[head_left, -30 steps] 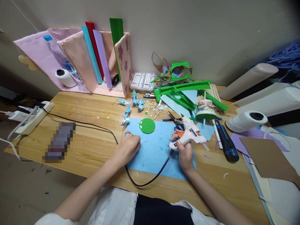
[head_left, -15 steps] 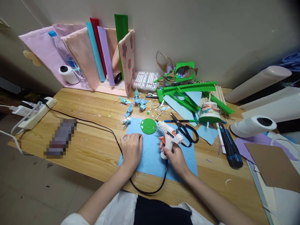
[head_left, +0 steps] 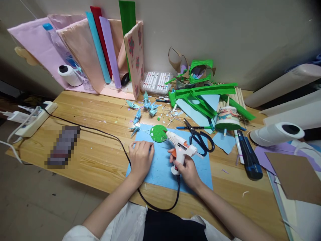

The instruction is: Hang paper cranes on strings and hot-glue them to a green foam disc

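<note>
My right hand grips a white hot glue gun by its handle, fingers around the orange trigger. The nozzle tip is over the right part of a green disc; whether they touch I cannot tell. White bits and thin string show on the disc, which lies at the top of a blue paper sheet. Resting on the sheet's left side, my left hand is loosely closed, knuckles up, with nothing seen in it. Folded blue paper cranes lie just beyond the disc.
Black scissors lie right of the glue gun, with a utility knife farther right. The gun's black cord loops in front and runs left past a blurred phone to a power strip. A marker box stands behind.
The glue gun's nozzle has moved slightly left, onto the green disc's right side. My left hand stays in place. The camera view has shifted a little.
</note>
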A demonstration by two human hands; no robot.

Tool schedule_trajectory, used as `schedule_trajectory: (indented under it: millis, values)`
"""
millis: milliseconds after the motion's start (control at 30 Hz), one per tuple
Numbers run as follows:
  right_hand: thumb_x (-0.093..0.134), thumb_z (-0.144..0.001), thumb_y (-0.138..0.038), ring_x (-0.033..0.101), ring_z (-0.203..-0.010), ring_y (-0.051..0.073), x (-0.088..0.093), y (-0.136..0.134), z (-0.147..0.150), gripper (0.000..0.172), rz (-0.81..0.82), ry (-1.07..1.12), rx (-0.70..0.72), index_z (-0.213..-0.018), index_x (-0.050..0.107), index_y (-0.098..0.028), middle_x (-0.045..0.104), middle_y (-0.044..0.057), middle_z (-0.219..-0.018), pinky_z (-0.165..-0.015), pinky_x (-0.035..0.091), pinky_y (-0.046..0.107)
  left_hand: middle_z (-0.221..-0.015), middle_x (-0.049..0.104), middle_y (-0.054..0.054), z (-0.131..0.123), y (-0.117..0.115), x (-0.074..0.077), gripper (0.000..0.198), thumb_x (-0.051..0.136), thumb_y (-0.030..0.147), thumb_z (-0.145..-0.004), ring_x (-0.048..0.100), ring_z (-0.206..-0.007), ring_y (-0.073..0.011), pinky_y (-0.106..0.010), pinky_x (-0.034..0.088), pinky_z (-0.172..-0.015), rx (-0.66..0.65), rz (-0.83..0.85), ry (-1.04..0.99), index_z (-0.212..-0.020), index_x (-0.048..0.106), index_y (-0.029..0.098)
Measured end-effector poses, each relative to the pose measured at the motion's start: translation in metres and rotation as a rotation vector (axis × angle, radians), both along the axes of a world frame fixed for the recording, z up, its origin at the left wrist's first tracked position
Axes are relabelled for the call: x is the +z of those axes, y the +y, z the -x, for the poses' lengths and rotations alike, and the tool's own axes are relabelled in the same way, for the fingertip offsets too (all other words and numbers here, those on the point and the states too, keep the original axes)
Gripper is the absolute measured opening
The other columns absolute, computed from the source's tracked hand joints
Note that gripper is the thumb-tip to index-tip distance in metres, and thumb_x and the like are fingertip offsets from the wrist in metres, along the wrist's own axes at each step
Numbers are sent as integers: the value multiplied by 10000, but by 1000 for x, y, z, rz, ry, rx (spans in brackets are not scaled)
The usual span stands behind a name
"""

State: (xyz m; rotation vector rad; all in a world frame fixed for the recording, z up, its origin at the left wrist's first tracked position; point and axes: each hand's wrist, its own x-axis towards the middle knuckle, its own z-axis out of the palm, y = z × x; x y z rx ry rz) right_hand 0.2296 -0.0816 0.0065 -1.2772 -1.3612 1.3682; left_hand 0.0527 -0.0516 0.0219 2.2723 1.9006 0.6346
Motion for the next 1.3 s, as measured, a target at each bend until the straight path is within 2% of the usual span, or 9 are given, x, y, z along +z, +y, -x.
schedule_trajectory:
  millis: [167, 367, 700, 1300]
  values:
    - [454, -800, -381, 434, -553, 114, 1, 1, -2, 312, 87, 76, -9, -991, 552, -154, 502, 5, -706, -506, 375, 240, -838, 671, -15, 2, 0, 2, 171, 453, 241, -894, 571, -851, -180, -397, 278, -897, -22, 17, 35, -886, 623, 222]
    - [435, -787, -456, 392, -510, 111, 0, 3, -4, 374, 109, 105, -33, -905, 572, -128, 470, -7, -606, -478, 323, 243, -831, 667, -17, 2, 1, 0, 172, 456, 229, -890, 569, -853, -179, -399, 278, -904, -28, 17, 52, -900, 627, 221]
    - [446, -744, -388, 350, -480, 97, 5, 3, -4, 281, 186, 130, 28, -830, 547, -141, 441, -24, -579, -456, 289, 229, -834, 664, -14, 4, 2, 0, 170, 452, 224, -890, 566, -853, -180, -393, 283, -892, -36, 23, 64, -896, 622, 219]
    - [450, -718, -373, 385, -503, 111, 7, 8, -3, 237, 203, 66, 28, -744, 539, -154, 434, -19, -581, -483, 311, 241, -830, 660, -21, 5, 3, -2, 174, 440, 216, -891, 557, -854, -187, -392, 283, -871, -62, 26, 83, -894, 614, 220]
